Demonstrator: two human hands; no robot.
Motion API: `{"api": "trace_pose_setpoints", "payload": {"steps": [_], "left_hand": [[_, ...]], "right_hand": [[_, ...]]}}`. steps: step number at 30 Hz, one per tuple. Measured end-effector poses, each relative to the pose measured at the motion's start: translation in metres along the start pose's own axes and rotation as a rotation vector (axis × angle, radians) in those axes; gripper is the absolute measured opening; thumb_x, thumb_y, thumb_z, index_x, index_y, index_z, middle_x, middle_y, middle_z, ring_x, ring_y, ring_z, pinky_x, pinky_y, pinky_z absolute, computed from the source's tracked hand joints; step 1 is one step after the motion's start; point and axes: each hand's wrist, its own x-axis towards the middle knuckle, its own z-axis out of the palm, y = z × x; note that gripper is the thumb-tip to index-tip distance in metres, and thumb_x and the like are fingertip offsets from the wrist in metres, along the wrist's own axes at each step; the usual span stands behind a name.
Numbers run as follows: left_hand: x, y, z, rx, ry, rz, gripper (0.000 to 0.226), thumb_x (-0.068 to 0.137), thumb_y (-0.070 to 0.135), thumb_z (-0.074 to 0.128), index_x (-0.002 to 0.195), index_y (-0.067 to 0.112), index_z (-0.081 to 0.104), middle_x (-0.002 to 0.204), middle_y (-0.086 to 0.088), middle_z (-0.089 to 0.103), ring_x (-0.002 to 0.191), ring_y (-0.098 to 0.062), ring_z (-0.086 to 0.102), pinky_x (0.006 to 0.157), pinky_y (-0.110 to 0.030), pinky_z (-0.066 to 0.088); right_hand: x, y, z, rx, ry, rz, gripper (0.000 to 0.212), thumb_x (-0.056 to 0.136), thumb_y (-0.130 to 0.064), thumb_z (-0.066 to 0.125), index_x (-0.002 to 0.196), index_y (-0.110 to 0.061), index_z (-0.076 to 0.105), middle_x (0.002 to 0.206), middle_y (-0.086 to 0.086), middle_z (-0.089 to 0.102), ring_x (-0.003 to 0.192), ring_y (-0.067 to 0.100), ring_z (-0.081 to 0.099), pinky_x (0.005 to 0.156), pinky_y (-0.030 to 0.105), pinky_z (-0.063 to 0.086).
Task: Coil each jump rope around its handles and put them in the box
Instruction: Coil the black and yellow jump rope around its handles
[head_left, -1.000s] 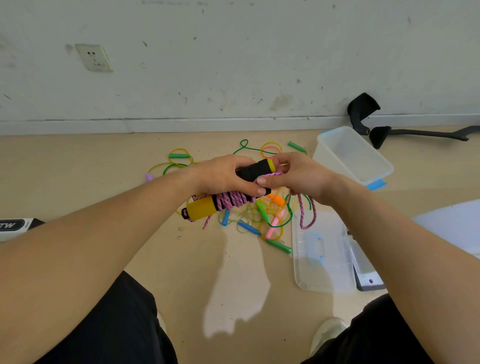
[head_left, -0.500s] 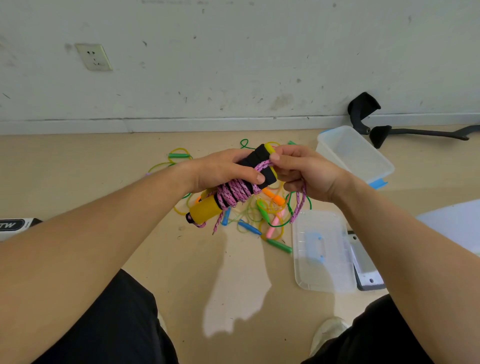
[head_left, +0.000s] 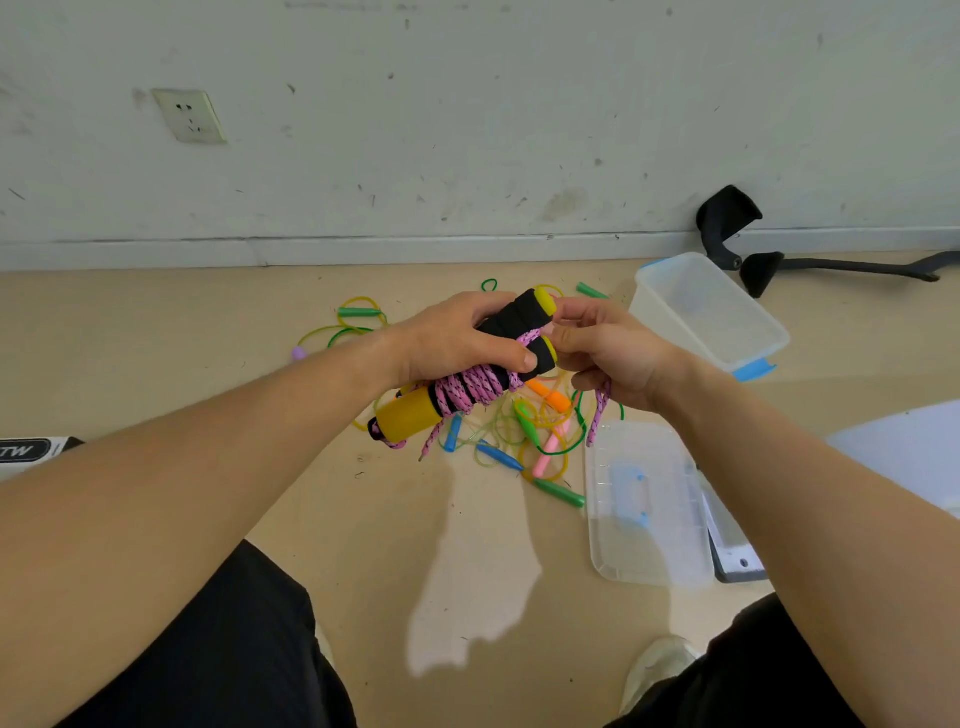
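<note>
My left hand (head_left: 457, 338) grips two black-and-yellow jump rope handles (head_left: 415, 413) held side by side above the floor. A pink speckled rope (head_left: 472, 387) is coiled several times around their middle. My right hand (head_left: 608, 348) pinches the rope at the upper handle ends, and a short loose length hangs below that hand. Under my hands lies a tangle of thin jump ropes (head_left: 524, 436) with green, blue, pink and orange handles. The clear plastic box (head_left: 722, 332) with blue clips stands empty to the right.
The box's clear lid (head_left: 644, 551) lies flat on the floor at my right knee, over a grey board (head_left: 737, 561). A black stand (head_left: 727, 218) lies against the wall at the right. A boxed item (head_left: 31, 452) sits at the left edge.
The handles have tilted steeper and risen slightly. My right hand moved up to the handle tops, and the loose rope hanging from it has grown shorter.
</note>
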Motion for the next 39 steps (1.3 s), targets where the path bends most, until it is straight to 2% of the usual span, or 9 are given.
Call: {"api": "trace_pose_setpoints", "payload": {"steps": [3, 5, 7, 10, 18, 26, 32, 35, 39], "left_hand": [[0.0, 0.003, 0.003, 0.072, 0.038, 0.041, 0.05, 0.059, 0.044, 0.074, 0.101, 0.017, 0.066, 0.088, -0.005, 0.066, 0.079, -0.018, 0.063, 0.077, -0.039, 0.051], [0.0, 0.006, 0.002, 0.1, 0.08, 0.061, 0.045, 0.058, 0.047, 0.071, 0.095, 0.022, 0.066, 0.085, 0.0, 0.063, 0.077, -0.014, 0.06, 0.075, -0.037, 0.049], [0.0, 0.009, 0.001, 0.139, 0.106, 0.076, 0.045, 0.059, 0.049, 0.07, 0.093, 0.02, 0.066, 0.082, 0.002, 0.061, 0.074, -0.012, 0.057, 0.072, -0.035, 0.046], [-0.002, 0.006, 0.0, 0.204, 0.109, 0.071, 0.034, 0.062, 0.041, 0.074, 0.088, 0.022, 0.062, 0.073, 0.01, 0.055, 0.064, -0.006, 0.052, 0.064, -0.029, 0.042], [0.003, 0.002, -0.002, 0.052, 0.103, 0.046, 0.031, 0.072, 0.028, 0.063, 0.098, 0.012, 0.06, 0.086, -0.002, 0.06, 0.08, -0.013, 0.058, 0.078, -0.041, 0.045], [0.006, -0.004, -0.002, 0.025, 0.123, -0.053, 0.038, 0.071, 0.03, 0.055, 0.104, 0.011, 0.053, 0.088, -0.003, 0.056, 0.081, -0.016, 0.055, 0.078, -0.037, 0.042], [0.006, -0.003, -0.005, -0.09, 0.112, -0.049, 0.044, 0.058, 0.036, 0.061, 0.093, 0.01, 0.055, 0.086, -0.006, 0.057, 0.083, -0.022, 0.055, 0.082, -0.041, 0.04], [0.006, -0.001, -0.007, -0.138, 0.115, -0.041, 0.045, 0.053, 0.039, 0.061, 0.089, 0.014, 0.058, 0.087, -0.008, 0.058, 0.084, -0.024, 0.055, 0.084, -0.041, 0.04], [0.003, 0.001, -0.003, -0.08, 0.078, -0.027, 0.036, 0.057, 0.04, 0.063, 0.084, 0.016, 0.056, 0.082, -0.003, 0.056, 0.079, -0.018, 0.054, 0.079, -0.039, 0.039]], "right_hand": [[0.001, -0.001, 0.005, -0.086, 0.072, 0.01, 0.028, 0.092, -0.002, 0.06, 0.117, 0.009, 0.053, 0.056, -0.006, 0.036, 0.045, 0.007, 0.024, 0.038, 0.018, 0.019], [0.002, -0.004, 0.007, -0.095, 0.09, -0.007, 0.007, 0.093, 0.003, 0.055, 0.098, 0.002, 0.06, 0.055, -0.004, 0.034, 0.044, 0.007, 0.024, 0.039, 0.018, 0.019], [0.005, -0.005, 0.009, -0.094, 0.094, 0.005, 0.02, 0.093, 0.004, 0.053, 0.081, -0.01, 0.06, 0.053, -0.004, 0.032, 0.044, 0.008, 0.023, 0.039, 0.017, 0.018], [0.004, -0.005, 0.012, -0.133, 0.032, 0.107, 0.014, 0.092, 0.001, 0.059, 0.087, -0.011, 0.063, 0.051, -0.005, 0.031, 0.045, 0.009, 0.021, 0.038, 0.017, 0.017], [0.01, 0.006, 0.009, -0.091, -0.006, 0.185, 0.006, 0.092, -0.009, 0.063, 0.091, -0.015, 0.062, 0.057, -0.003, 0.042, 0.047, 0.009, 0.026, 0.039, 0.018, 0.02], [0.01, 0.015, 0.008, -0.162, 0.086, 0.043, 0.019, 0.089, -0.016, 0.072, 0.108, -0.017, 0.072, 0.098, 0.006, 0.075, 0.086, 0.011, 0.066, 0.086, 0.034, 0.044], [0.004, 0.01, 0.017, 0.017, -0.028, -0.005, 0.008, 0.099, -0.01, 0.054, 0.098, -0.012, 0.061, 0.069, 0.001, 0.043, 0.055, 0.013, 0.035, 0.057, 0.028, 0.04], [0.008, 0.012, 0.019, 0.135, -0.058, -0.011, 0.023, 0.103, -0.025, 0.051, 0.081, -0.018, 0.052, 0.064, -0.003, 0.031, 0.056, 0.013, 0.021, 0.054, 0.027, 0.022], [0.011, 0.023, 0.025, 0.063, -0.036, -0.065, 0.042, 0.105, -0.016, 0.049, 0.068, -0.025, 0.069, 0.059, -0.007, 0.029, 0.054, 0.01, 0.021, 0.051, 0.022, 0.022]]}}
